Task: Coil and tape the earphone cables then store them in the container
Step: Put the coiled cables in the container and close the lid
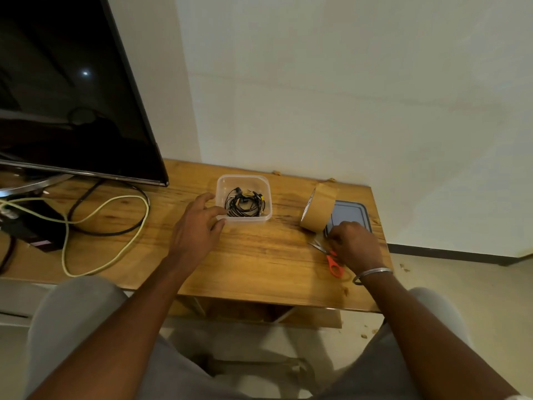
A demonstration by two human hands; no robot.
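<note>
A clear plastic container (222, 183) stands on the wooden table (259, 261) and holds a bundle of coiled black earphone cables (245, 203). My left hand (196, 226) rests against the container's near-left corner, with its fingers loosely extended and touching the wall. A roll of brown tape (317, 209) stands on edge to the right, leaning over a blue-grey lid (352, 212). My right hand (356, 245) has its fingers curled down on the lid's near-left corner. Orange-handled scissors (334, 265) lie partly under that hand.
A large dark TV screen (72, 90) stands on the table's left side. Black cables (138, 194) and a pale yellow cable (115, 200) loop beneath it, next to a black box (34, 229). The table's right edge is close to the lid. My knees are below.
</note>
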